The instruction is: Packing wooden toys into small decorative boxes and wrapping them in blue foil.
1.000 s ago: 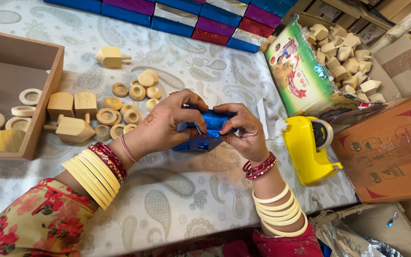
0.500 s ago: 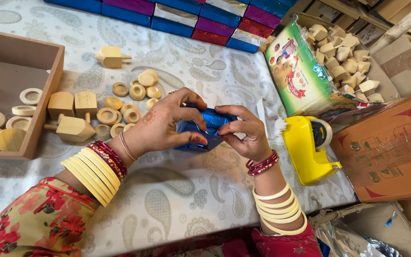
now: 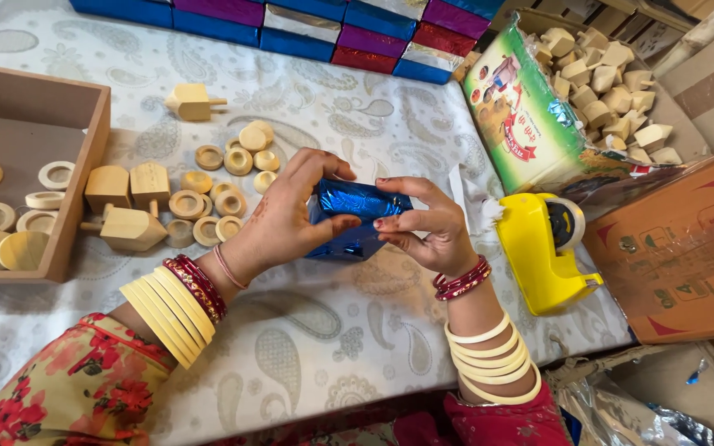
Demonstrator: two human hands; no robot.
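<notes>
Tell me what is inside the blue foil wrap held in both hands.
Only crinkled blue foil shows between the left hand and right hand; the contents are covered.

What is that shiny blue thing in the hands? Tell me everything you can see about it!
The shiny blue packet is a small boxy shape wrapped in crinkly, metallic-looking foil that glints in the light. It is held just above the patterned tablecloth, lying roughly level. The left hand grips its left side, thumb underneath and fingers curled over the top. The right hand pinches its right end. What is inside cannot be seen.
</notes>
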